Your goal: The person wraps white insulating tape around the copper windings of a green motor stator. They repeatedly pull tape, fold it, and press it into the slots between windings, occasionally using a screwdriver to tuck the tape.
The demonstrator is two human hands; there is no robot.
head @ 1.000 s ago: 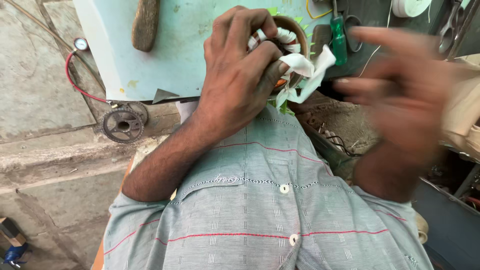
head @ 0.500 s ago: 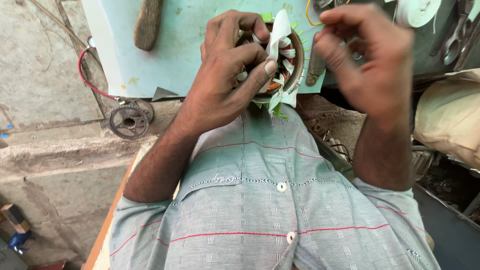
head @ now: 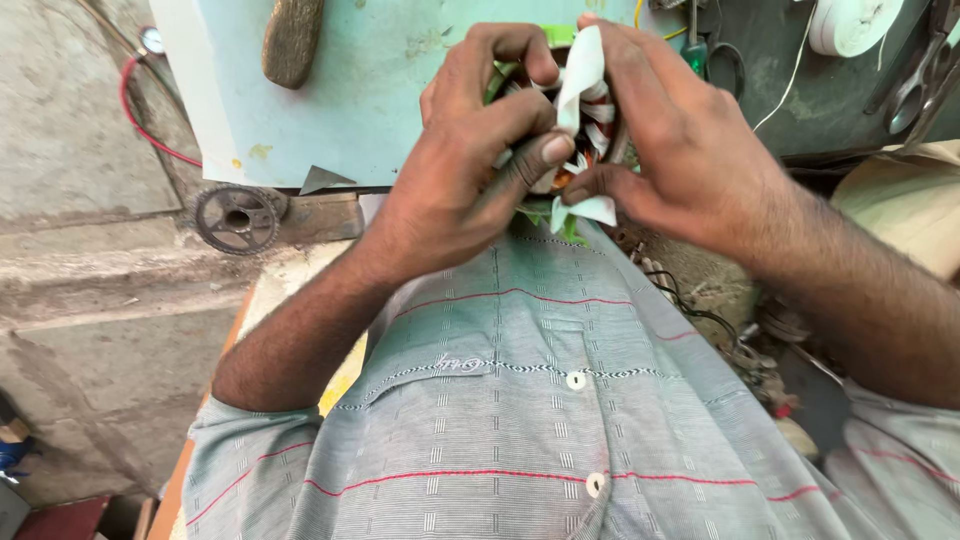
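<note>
Round motor stator with white paper slot liners (head: 590, 135) — mostly hidden behind the left hand (head: 470, 170) and right hand (head: 680, 150); its outline cannot be traced. Brown wooden handle (head: 292, 40) cut off by the top edge. White tape roll (head: 850, 22) likewise cropped. Metal scissors (head: 915, 85) run off the right corner — blades unseen. Right forearm leaves frame at right.

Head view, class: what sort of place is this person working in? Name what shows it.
Probably a small repair workshop: both hands work white paper strips into a wound motor core, with a gear and scissors lying nearby.
</note>
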